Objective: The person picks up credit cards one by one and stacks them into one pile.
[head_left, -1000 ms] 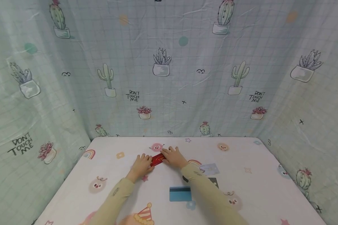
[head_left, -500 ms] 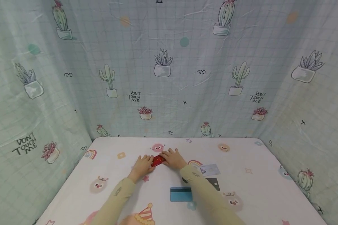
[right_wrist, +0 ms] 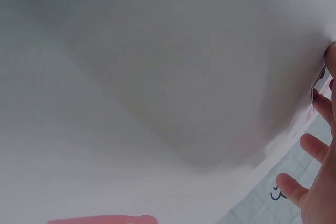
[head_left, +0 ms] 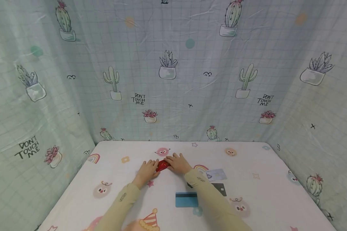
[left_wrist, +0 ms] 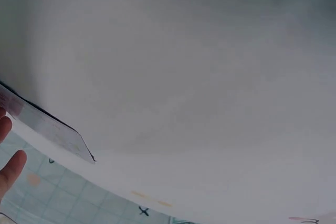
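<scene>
Near the far middle of the table, a red card [head_left: 163, 165] with gold lettering is held between both hands. At its left end my left hand [head_left: 146, 173] grips it, and my right hand [head_left: 179, 164] pinches the other end. Both hands hide the card's ends. The left wrist view catches a pale tilted card face [left_wrist: 52, 132] beside the left fingers [left_wrist: 13, 169]. From the right wrist, a thin card edge [right_wrist: 319, 80] shows between the thumb and a finger of the right hand [right_wrist: 320, 177], whose other fingers are spread.
A blue card [head_left: 186, 200] with a dark stripe lies on the patterned white table [head_left: 266, 205]. Right of the right forearm lies a pale card [head_left: 216, 175]; a dark card [head_left: 221, 189] is partly covered by that sleeve. Patterned cloth [head_left: 173, 96] hangs behind the table and along its sides.
Both hands have drawn slightly closer together. The visible red face has become narrower and its lettering is harder to read. The other cards stay where they were.
</scene>
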Action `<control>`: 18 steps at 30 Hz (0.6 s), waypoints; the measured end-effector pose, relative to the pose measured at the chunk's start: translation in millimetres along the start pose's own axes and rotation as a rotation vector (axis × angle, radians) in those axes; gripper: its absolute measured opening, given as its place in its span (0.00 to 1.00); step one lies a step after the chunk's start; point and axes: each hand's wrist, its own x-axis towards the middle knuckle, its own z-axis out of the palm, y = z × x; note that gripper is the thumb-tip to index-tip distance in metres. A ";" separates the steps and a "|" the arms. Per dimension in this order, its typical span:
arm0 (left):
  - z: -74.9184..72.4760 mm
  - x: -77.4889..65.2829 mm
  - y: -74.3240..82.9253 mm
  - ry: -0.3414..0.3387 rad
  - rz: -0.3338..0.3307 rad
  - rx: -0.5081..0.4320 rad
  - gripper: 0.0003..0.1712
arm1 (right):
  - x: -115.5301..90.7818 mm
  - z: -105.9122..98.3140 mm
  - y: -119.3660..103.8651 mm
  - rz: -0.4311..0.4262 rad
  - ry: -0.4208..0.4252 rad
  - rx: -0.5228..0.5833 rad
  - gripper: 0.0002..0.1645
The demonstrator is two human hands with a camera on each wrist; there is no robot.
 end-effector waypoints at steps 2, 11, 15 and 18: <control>1.7 0.1 -0.5 0.010 0.001 -0.005 0.34 | 0.4 -0.2 0.2 -0.001 0.005 0.011 0.30; 0.6 1.8 -3.9 0.014 0.020 -0.042 0.34 | 1.9 -0.6 1.4 -0.011 0.049 -0.001 0.28; 0.5 3.2 -6.6 0.021 0.030 -0.086 0.35 | 3.5 1.7 0.8 -0.018 0.046 -0.012 0.28; 2.7 4.0 -9.0 0.007 0.028 -0.101 0.36 | 4.8 3.9 0.5 -0.023 0.059 -0.018 0.27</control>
